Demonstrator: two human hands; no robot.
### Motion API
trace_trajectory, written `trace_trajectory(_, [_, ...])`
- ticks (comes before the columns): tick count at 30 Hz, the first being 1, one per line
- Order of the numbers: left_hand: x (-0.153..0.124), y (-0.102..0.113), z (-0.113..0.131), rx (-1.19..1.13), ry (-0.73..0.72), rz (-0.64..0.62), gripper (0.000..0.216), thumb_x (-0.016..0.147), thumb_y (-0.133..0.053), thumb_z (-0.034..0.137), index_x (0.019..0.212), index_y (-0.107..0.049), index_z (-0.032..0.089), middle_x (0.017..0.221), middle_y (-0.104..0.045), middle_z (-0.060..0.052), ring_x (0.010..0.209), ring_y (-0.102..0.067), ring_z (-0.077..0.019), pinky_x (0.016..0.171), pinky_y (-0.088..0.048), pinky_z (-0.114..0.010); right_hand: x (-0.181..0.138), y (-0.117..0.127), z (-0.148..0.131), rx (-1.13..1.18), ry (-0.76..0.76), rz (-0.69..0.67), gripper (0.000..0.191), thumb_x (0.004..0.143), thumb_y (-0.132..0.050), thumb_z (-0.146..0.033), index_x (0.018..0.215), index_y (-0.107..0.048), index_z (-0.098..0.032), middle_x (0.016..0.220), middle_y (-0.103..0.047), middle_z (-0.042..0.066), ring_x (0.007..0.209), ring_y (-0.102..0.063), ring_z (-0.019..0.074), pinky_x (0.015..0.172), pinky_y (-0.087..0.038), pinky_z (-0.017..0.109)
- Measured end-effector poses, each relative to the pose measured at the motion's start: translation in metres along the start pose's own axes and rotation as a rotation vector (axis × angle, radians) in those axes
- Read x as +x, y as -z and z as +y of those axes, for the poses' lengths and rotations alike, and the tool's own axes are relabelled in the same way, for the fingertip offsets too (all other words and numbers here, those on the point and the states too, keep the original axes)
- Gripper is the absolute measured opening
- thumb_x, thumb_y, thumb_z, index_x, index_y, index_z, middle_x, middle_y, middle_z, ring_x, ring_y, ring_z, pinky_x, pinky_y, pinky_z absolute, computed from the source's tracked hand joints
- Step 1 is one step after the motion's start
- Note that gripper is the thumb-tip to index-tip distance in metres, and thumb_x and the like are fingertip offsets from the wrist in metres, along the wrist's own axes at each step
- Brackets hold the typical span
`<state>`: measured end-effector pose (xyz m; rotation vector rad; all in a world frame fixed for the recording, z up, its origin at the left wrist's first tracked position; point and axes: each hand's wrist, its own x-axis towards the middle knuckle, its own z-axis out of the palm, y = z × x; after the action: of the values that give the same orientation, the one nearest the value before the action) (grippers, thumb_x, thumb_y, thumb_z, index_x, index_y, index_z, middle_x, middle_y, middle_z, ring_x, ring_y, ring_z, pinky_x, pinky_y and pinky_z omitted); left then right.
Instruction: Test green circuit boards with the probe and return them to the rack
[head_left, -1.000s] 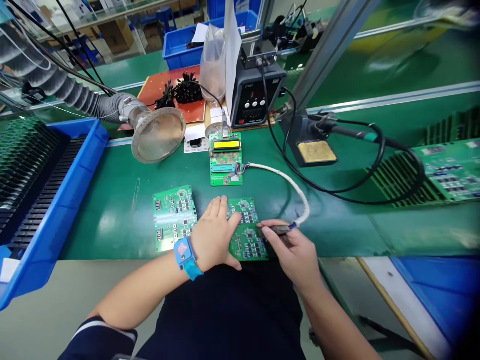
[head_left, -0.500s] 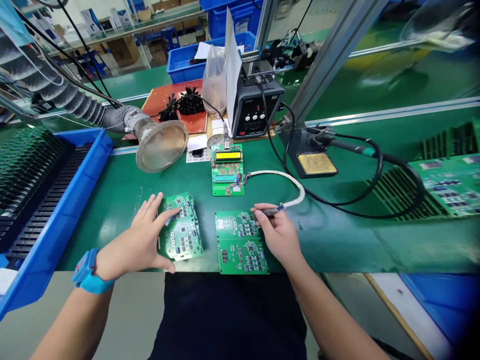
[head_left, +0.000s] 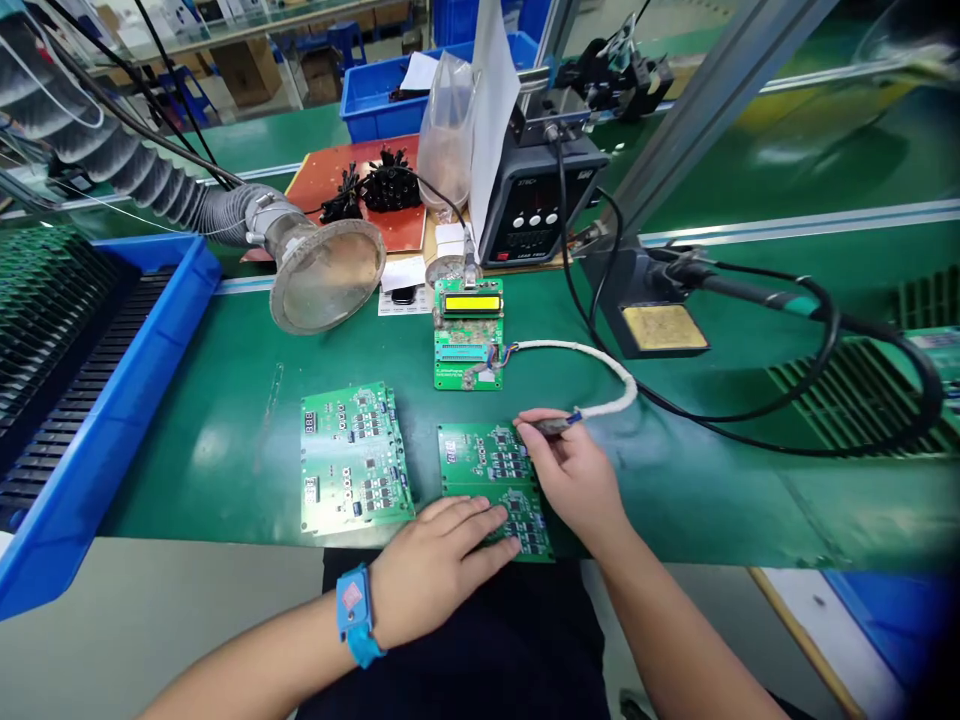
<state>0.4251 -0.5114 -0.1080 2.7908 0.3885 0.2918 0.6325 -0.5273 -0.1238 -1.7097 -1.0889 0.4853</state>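
Two green circuit boards lie side by side on the green mat. My left hand (head_left: 439,565), with a blue wrist strap, lies flat with fingers stretched over the near edge of the right board (head_left: 484,465). My right hand (head_left: 574,475) pinches a small probe connector (head_left: 555,427) on a white braided cable (head_left: 600,375), held over that board's far right corner. The cable runs to a small tester board with a lit yellow display (head_left: 470,320). The left board (head_left: 351,458) lies untouched.
A fume extractor funnel (head_left: 326,275) on a ribbed hose hangs over the mat's far left. A soldering station (head_left: 536,205), an iron stand with sponge (head_left: 664,325) and black cables sit at right. A blue bin of racked boards (head_left: 82,400) stands at left.
My left hand left the left board and moved right onto the near edge of the right board. My right hand with the probe stayed over the same board.
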Motion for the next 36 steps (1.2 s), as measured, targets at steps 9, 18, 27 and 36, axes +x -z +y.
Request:
trace_trajectory(9, [0.001,-0.002,-0.005,-0.082,-0.036,0.110,0.028,0.097,-0.052,0.025,0.125,-0.058,0.026,0.129,-0.061,0.001,0.126,-0.049,-0.0147,0.118,-0.024,-0.034,0.000,0.002,-0.001,-0.054,0.003,-0.026,0.013,0.088,-0.055,-0.033,0.091,-0.060,-0.020,0.086,-0.069,0.007,0.073,-0.066,0.0192,0.068,-0.054,0.032])
trace_trajectory(18, [0.011,0.003,-0.004,-0.081,-0.031,0.167,0.022,0.097,-0.054,0.023,0.117,-0.063,0.024,0.117,-0.069,0.003,0.116,-0.057,-0.0125,0.117,-0.027,-0.031,0.000,0.005,-0.005,-0.222,0.062,0.010,0.012,0.090,-0.053,-0.030,0.085,-0.061,-0.022,0.076,-0.068,0.003,0.065,-0.064,0.0171,0.066,-0.052,0.029])
trace_trajectory(27, [0.012,0.002,-0.003,-0.113,-0.030,0.160,0.019,0.096,-0.055,0.020,0.112,-0.065,0.019,0.116,-0.069,0.001,0.114,-0.058,-0.0141,0.115,-0.029,-0.033,0.000,0.008,-0.005,-0.105,0.039,-0.016,0.009,0.090,-0.055,-0.025,0.088,-0.062,-0.020,0.080,-0.068,0.001,0.067,-0.063,0.0143,0.065,-0.050,0.025])
trace_trajectory(36, [0.012,0.002,-0.003,-0.079,-0.035,0.181,0.020,0.098,-0.052,0.022,0.112,-0.065,0.020,0.115,-0.069,0.002,0.114,-0.057,-0.0136,0.115,-0.030,-0.032,-0.002,0.009,0.001,-0.081,0.085,-0.009,0.010,0.091,-0.054,-0.027,0.090,-0.062,-0.021,0.084,-0.068,0.002,0.074,-0.064,0.0162,0.067,-0.050,0.026])
